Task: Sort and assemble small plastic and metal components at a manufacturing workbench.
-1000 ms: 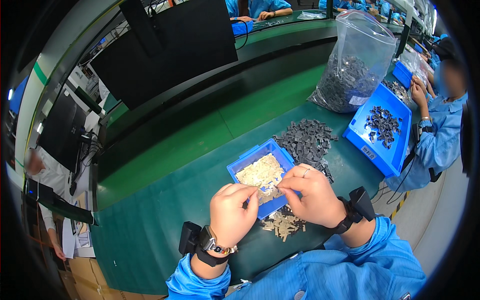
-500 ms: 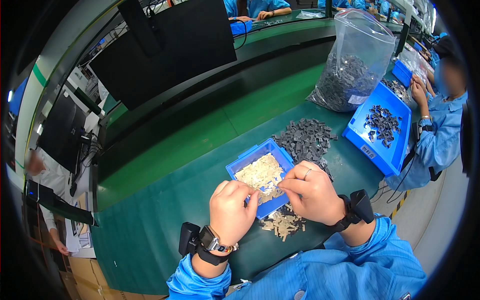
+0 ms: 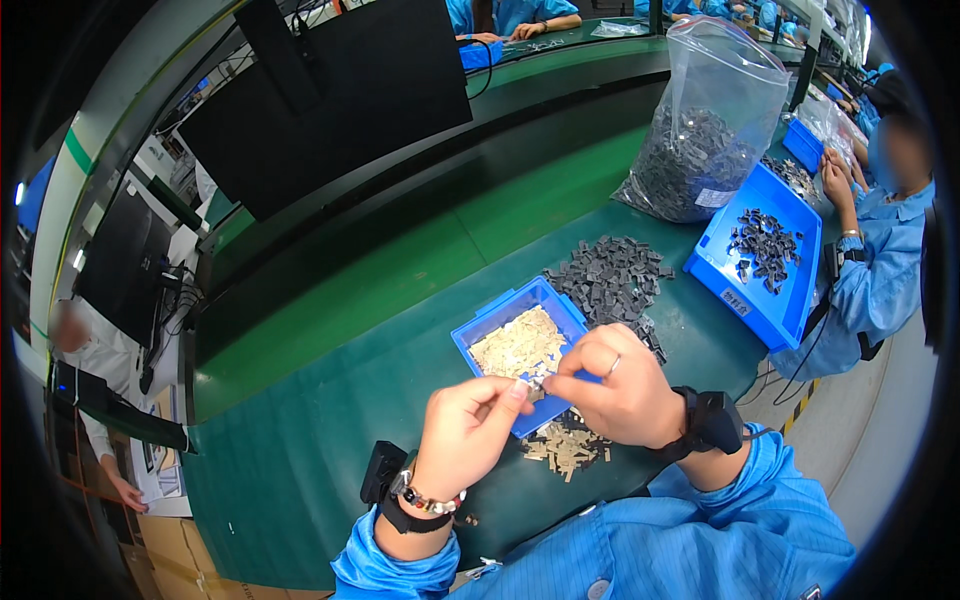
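Over the near side of a small blue bin (image 3: pixel 462 331), my two hands meet with their fingertips almost touching. My left hand (image 3: pixel 468 425) is closed, thumb and fingers pinched on a tiny greyish piece (image 3: pixel 534 384). From the other side my right hand (image 3: pixel 628 392) pinches at the same spot; whatever lies in its fingertips is too small to make out. Many pale beige flat strips (image 3: pixel 518 342) fill the bin. More tan strips (image 3: pixel 565 450) lie on the green mat under my hands. Beyond my right hand spreads a heap of small dark grey pieces (image 3: pixel 612 277).
A clear bag (image 3: pixel 690 150) of dark pieces stands at the back right, beside a larger blue tray (image 3: pixel 752 312) with black pieces. A co-worker (image 3: pixel 880 260) sits at the right. A black monitor (image 3: pixel 330 110) hangs over the far left of the green table (image 3: pixel 310 440).
My left hand has turned and moved slightly right, bringing its pinch close to my right fingertips. The right fingers have curled and shifted slightly toward me. Bin and heaps stay put.
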Motion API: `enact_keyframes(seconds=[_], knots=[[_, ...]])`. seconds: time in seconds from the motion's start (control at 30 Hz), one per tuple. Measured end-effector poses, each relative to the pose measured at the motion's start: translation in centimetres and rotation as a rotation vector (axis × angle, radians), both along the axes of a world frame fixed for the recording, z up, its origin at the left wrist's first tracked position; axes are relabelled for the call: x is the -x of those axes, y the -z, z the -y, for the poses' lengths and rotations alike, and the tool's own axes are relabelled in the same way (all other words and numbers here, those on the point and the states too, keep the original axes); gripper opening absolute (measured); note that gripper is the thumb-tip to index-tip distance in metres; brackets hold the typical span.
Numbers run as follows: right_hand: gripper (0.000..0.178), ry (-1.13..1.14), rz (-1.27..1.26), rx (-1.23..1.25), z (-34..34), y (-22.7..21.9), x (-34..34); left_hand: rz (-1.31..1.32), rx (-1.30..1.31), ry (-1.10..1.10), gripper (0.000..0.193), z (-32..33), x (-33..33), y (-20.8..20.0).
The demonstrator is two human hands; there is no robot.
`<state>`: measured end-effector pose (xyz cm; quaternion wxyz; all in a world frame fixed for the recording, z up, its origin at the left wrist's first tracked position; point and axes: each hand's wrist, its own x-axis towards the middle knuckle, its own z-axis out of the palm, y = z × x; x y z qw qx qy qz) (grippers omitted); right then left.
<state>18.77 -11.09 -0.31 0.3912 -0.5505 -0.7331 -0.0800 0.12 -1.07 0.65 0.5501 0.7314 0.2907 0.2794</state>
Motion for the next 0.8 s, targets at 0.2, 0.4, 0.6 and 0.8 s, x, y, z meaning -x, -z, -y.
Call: enact_keyframes(seconds=[0.2,0.4,0.6,0.8], knots=[[0.023,-0.111,0.107,-0.121,0.2,-0.4,0.1,0.052,0.363,0.225,0.01,-0.4,0.6,-0.4],[0.018,-0.036,-0.238,-0.003,0.6,-0.1,1.0,0.106,0.218,0.122,0.011,0.0,0.5,-0.4],[0.009,-0.089,-0.836,0.241,0.7,0.5,2.1,0.078,0.2,0.158,0.013,0.4,0.1,-0.3],[0.006,-0.098,-1.001,0.299,1.0,1.6,2.1,-0.094,-0.088,0.18,0.014,0.6,-0.1,-0.9]])
